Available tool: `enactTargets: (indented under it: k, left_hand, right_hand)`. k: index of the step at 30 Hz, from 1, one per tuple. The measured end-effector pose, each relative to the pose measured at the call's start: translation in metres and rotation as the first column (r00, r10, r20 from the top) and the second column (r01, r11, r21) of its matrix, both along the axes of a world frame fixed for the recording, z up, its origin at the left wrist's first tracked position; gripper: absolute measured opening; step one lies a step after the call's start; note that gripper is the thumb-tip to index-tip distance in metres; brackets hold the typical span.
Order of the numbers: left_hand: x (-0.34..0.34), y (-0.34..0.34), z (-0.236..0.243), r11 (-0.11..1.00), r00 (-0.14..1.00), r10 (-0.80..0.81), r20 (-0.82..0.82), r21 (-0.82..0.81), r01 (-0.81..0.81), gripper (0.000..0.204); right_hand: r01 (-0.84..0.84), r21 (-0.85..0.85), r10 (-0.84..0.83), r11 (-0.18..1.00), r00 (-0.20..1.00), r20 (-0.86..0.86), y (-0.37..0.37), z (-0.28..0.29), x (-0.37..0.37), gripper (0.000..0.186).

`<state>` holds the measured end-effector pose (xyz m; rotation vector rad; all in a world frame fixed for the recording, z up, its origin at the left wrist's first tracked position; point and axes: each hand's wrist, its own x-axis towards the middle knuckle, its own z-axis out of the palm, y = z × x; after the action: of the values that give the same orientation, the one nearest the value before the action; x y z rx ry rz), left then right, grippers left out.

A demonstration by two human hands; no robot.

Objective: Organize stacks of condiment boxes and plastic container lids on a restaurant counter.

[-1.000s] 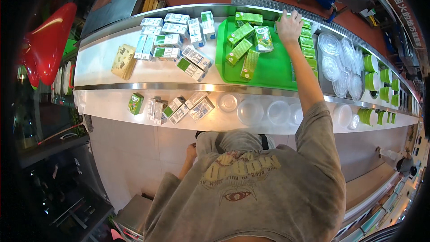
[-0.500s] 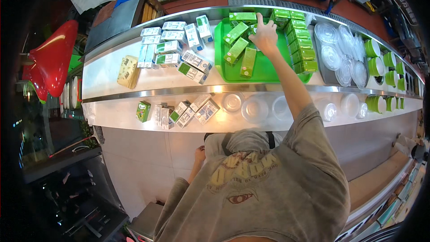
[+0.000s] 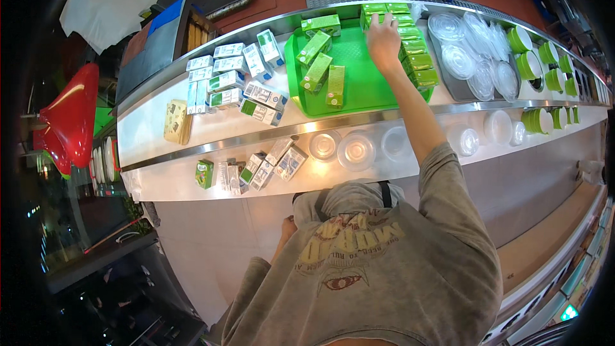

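Note:
My right hand (image 3: 384, 41) reaches over the green tray (image 3: 355, 90), fingers curled on a green drink carton at the far end of stacked green cartons (image 3: 419, 61) along its right side. Several loose green cartons (image 3: 335, 86) lie on the tray's left part. My left hand (image 3: 288, 224) is low by my body, below the counter's front edge, its fingers mostly hidden. White-and-blue cartons (image 3: 224, 80) lie in a group left of the tray.
A cream patterned package (image 3: 176, 122) sits far left on the counter (image 3: 147, 115). Cartons (image 3: 285, 160) and plastic containers (image 3: 355, 150) line the front ledge. Right of the tray are clear lids (image 3: 448, 25) and green cups (image 3: 532, 64). A red glossy object (image 3: 64, 122) stands beyond the left end.
My right hand moved left onto a carton in the tray's middle, then back to the right stack. That middle carton is gone from its spot. The view has shifted slightly.

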<state>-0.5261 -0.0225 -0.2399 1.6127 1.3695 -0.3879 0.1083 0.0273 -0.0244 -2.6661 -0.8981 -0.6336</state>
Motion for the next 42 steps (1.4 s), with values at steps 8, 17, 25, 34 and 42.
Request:
enactTargets:
  k: [8,17,25,34,42]
  left_hand:
    - [0.041,0.041,0.038,0.974,0.993,-0.116,-0.013,0.193,0.117,0.038]
    - [0.042,0.054,0.036,0.699,0.776,-0.605,-0.177,0.349,0.624,0.036]
    - [0.291,0.08,0.265,0.675,0.66,-0.655,0.368,-0.107,0.73,0.025]
    - [0.53,0.101,0.244,0.682,0.625,-0.63,0.461,0.714,0.161,0.057]
    - [0.597,0.105,0.227,0.255,0.666,-0.745,-0.045,0.903,0.346,0.107]
  right_hand:
    - [0.294,-0.106,-0.31,0.95,0.932,-0.186,-0.079,0.037,-0.018,0.088]
    - [0.285,-0.111,-0.306,0.952,0.868,-0.392,-0.087,0.008,-0.004,0.089]
    - [0.387,-0.127,-0.4,0.913,0.794,-0.458,-0.079,0.018,-0.007,0.074]
    - [0.345,-0.062,-0.331,0.937,0.811,-0.482,-0.086,0.026,-0.014,0.076]
    - [0.342,-0.06,-0.321,0.938,0.787,-0.527,-0.09,0.028,-0.013,0.078]
